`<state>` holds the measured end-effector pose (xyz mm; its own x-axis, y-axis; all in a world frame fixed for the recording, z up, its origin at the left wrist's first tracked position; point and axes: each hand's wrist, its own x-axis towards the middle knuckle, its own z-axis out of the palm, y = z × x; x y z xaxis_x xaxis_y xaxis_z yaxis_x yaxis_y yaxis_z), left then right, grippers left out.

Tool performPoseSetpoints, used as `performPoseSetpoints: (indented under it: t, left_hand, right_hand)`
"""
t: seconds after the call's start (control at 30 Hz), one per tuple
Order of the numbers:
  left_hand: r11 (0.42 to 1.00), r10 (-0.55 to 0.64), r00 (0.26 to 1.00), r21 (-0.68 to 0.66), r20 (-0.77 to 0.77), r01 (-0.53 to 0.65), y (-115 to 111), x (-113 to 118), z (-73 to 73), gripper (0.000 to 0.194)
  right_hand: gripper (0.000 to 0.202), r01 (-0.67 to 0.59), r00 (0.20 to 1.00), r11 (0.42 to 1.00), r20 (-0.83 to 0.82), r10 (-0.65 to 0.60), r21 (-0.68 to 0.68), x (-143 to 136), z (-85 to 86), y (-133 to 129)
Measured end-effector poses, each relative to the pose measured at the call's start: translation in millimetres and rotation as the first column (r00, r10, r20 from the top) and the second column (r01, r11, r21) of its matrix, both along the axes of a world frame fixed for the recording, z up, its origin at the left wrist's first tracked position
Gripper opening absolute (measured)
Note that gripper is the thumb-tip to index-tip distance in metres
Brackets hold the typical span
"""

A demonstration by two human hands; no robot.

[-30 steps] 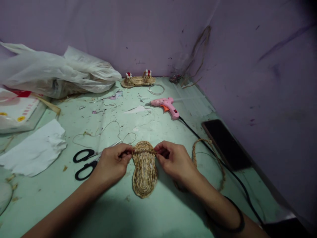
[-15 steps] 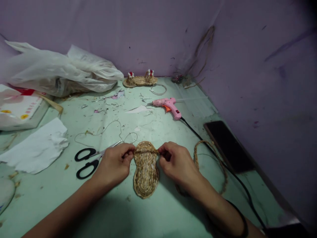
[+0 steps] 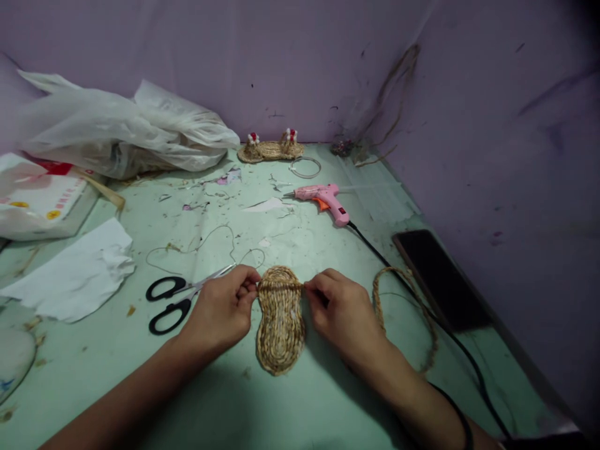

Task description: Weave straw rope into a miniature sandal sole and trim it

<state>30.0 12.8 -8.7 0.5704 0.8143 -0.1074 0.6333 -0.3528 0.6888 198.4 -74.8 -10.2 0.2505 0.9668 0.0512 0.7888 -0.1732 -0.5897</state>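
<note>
A small sole-shaped piece of coiled straw rope (image 3: 280, 331) lies flat on the table in front of me. A thin straw cord (image 3: 284, 287) stretches straight across its upper, wider part. My left hand (image 3: 227, 300) pinches this cord at the sole's left edge. At the right edge my right hand (image 3: 344, 309) has thumb and forefinger closed on the cord's other side. More braided cord (image 3: 377, 300) loops on the table beyond my right wrist; where it joins is hidden. Black-handled scissors (image 3: 175, 300) lie partly behind my left hand.
A pink glue gun (image 3: 323, 197) with a black cable lies beyond the sole. The phone (image 3: 440, 278) is at right. Farther back stand a beaded straw sandal (image 3: 270, 150) and a wire ring (image 3: 305, 167). Left are a plastic bag (image 3: 126, 128), crumpled paper (image 3: 75, 272) and a package (image 3: 42, 200).
The view has shifted slightly, so everything sits a little farther right. The cord across the sole now looks straighter. Both hands keep their pinch.
</note>
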Motion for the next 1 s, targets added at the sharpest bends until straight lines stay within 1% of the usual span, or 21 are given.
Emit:
performPoseSetpoints:
  t: [0.17, 0.27, 0.37, 0.47, 0.6, 0.73, 0.83, 1.0]
  left_hand:
    - [1.000, 0.001, 1.000, 0.013, -0.025, -0.001, 0.1, 0.4, 1.2, 0.007]
    - [1.000, -0.007, 1.000, 0.028, -0.028, 0.008, 0.4, 1.2, 1.5, 0.008]
    - [0.998, -0.025, 0.999, 0.054, -0.032, 0.027, 0.2, 0.4, 1.0, 0.010]
    - [0.996, -0.047, 0.999, 0.074, -0.026, 0.048, 0.0, -1.6, 0.7, 0.013]
    - [0.993, -0.078, 0.997, 0.089, -0.005, 0.078, 0.3, -2.9, 0.8, 0.016]
    - [0.989, -0.081, 0.997, 0.127, -0.012, 0.082, -0.4, -2.4, -1.1, 0.016]
    - [0.982, -0.085, 0.996, 0.166, -0.021, 0.087, -1.8, -2.6, -3.3, 0.015]
    - [0.980, -0.085, 0.996, 0.178, -0.021, 0.087, -2.1, -2.8, -5.5, 0.014]
  right_hand:
    - [0.015, -0.002, 0.999, 0.999, 0.048, 0.004, -0.035, -2.6, 0.9, 0.2]
    - [0.014, -0.003, 1.000, 1.000, 0.014, 0.003, -0.006, -3.2, 0.1, 1.0]
    - [0.011, 0.026, 0.999, 0.999, -0.037, -0.025, 0.019, -3.8, -0.5, 1.9]
    - [0.011, 0.054, 0.996, 0.998, -0.075, -0.053, 0.011, -4.0, 0.2, 2.8]
    - [0.007, 0.035, 0.997, 0.999, -0.069, -0.035, -0.006, -4.2, 2.1, 3.2]
    - [0.010, 0.007, 0.999, 1.000, -0.052, -0.008, -0.012, -4.9, 2.6, 1.5]
    - [0.012, 0.009, 0.999, 1.000, -0.043, -0.010, -0.020, -5.1, 2.6, 0.2]
    - [0.012, 0.017, 0.996, 1.000, -0.090, -0.018, -0.019, -4.7, 2.9, 0.4]
